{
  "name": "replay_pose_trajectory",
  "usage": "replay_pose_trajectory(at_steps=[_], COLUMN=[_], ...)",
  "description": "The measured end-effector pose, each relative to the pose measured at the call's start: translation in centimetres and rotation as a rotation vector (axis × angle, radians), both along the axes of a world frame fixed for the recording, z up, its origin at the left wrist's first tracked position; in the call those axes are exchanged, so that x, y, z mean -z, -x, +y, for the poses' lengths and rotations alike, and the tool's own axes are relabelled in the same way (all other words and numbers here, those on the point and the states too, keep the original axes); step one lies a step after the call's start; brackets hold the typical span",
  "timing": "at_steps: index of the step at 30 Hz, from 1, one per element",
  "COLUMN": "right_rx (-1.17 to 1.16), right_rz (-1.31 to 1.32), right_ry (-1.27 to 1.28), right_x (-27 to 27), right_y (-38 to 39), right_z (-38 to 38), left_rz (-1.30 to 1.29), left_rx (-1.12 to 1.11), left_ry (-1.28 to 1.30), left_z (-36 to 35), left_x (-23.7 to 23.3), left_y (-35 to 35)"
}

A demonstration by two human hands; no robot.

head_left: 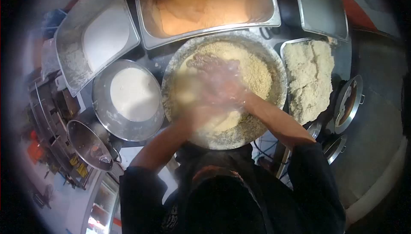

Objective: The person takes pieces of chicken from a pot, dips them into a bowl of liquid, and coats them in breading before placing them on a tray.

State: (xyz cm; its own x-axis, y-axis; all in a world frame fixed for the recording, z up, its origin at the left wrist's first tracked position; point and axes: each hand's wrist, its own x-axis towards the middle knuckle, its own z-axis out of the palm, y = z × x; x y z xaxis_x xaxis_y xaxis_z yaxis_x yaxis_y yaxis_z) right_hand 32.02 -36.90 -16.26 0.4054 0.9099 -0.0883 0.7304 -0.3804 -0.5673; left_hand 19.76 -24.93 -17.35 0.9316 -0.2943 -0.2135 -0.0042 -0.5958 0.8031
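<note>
Both of my hands are together inside a large round metal bowl [279, 73] that holds a pale yellow crumbly mixture [257, 73]. My left hand [223, 77] lies toward the middle of the bowl, over the mixture. My right hand [201, 101] is beside it on the left, heavily blurred by haze and motion. The fingers of both hands are smeared, and whether anything is held between them cannot be made out. Mixture clings to the inner wall of the bowl.
A rectangular metal pan with orange-lit powder [205, 17] stands behind the bowl. Left are a pan of white powder [107, 37], a round bowl of white powder [133, 94] and a pot [87, 144]. Right are a tray heaped with pale crumbly material [309, 77] and pots [349, 103].
</note>
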Motion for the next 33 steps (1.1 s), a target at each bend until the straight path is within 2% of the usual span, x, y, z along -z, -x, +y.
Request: replay_pose_trajectory(at_steps=[1, 3, 4, 6, 7, 9, 10, 11, 13, 16, 19, 22, 24, 26, 28, 29, 30, 31, 32, 33], right_rx=[0.002, 0.099, 0.1, 0.07, 0.072, -0.027, 0.028, 0.056, 0.066, 0.065, 0.092, 0.077, 0.06, 0.073, 0.173, 0.176, 0.141, 0.104, 0.1, 0.101], right_rz=[0.018, 0.287, 0.305, 0.178, 0.177, -0.299, -0.037, 0.053, 0.093, 0.05, -0.214, -0.162, -0.106, -0.017, -0.609, -0.649, -0.357, -0.037, 0.002, 0.013], right_ry=[0.002, -0.14, -0.13, 0.016, 0.011, -0.457, -0.294, -0.183, -0.117, -0.07, -0.109, 0.033, -0.007, -0.045, 0.021, 0.0, -0.119, -0.222, -0.206, -0.203], right_x=[1.3, 4.3, 3.4, 1.3, 1.7, 3.9, 1.4, 1.7, 3.2, 3.1, 3.6, 3.7, 3.9, 3.3, 4.5, 4.1, 3.8, 3.7, 1.1, 1.8], right_y=[0.2, -0.5, -0.5, -0.1, 0.9, 0.9, 0.9, 1.4, 1.1, 1.5, 2.9, 4.1, 1.9, 4.6, 4.9, 3.8, 4.0, 4.7, 4.4, 4.4], right_z=[-0.2, -1.3, -1.1, -0.8, -0.7, 0.0, 0.7, 0.9, 0.4, -0.1, 0.8, 0.8, 1.4, 0.8, 1.4, 2.1, 2.3, 2.2, 2.0, 2.2], left_rz=[0.005, 0.01, 0.017, 0.033, 0.031, -0.006, 0.001, 0.016, 0.025, 0.037, -0.009, 0.014, 0.028, 0.093, -0.195, -0.322, -0.135, -0.092, -0.069, -0.056], left_rx=[0.002, 0.011, 0.022, 0.048, 0.043, 0.007, -0.006, -0.002, 0.009, 0.058, 0.042, 0.045, 0.09, 0.257, 0.068, -0.04, -0.032, -0.032, -0.024, -0.019], left_ry=[-0.006, -0.025, -0.033, -0.047, -0.051, -0.058, -0.055, -0.055, -0.069, -0.096, -0.106, -0.105, -0.141, -0.217, -0.35, -0.418, -0.223, -0.193, -0.185, -0.176], left_z=[0.3, -0.1, -0.4, -0.8, -0.9, -0.6, -0.1, 0.4, 1.0, 0.5, 0.3, 0.9, 0.8, 0.3, 0.0, -0.1, -1.0, -1.0, -0.9, -0.8], left_x=[-0.1, 0.1, 0.0, -0.1, 0.3, 0.6, 0.0, -0.2, -0.6, -1.2, -1.1, -1.9, -2.3, -4.0, 10.3, 17.1, 5.5, 2.3, 1.3, 0.8], left_y=[-0.4, -1.7, -2.2, -3.0, -2.8, -1.1, -0.7, -0.2, -0.3, -1.8, -0.7, 0.6, -0.6, -2.0, 5.2, 8.6, 4.2, 3.3, 3.0, 2.9])
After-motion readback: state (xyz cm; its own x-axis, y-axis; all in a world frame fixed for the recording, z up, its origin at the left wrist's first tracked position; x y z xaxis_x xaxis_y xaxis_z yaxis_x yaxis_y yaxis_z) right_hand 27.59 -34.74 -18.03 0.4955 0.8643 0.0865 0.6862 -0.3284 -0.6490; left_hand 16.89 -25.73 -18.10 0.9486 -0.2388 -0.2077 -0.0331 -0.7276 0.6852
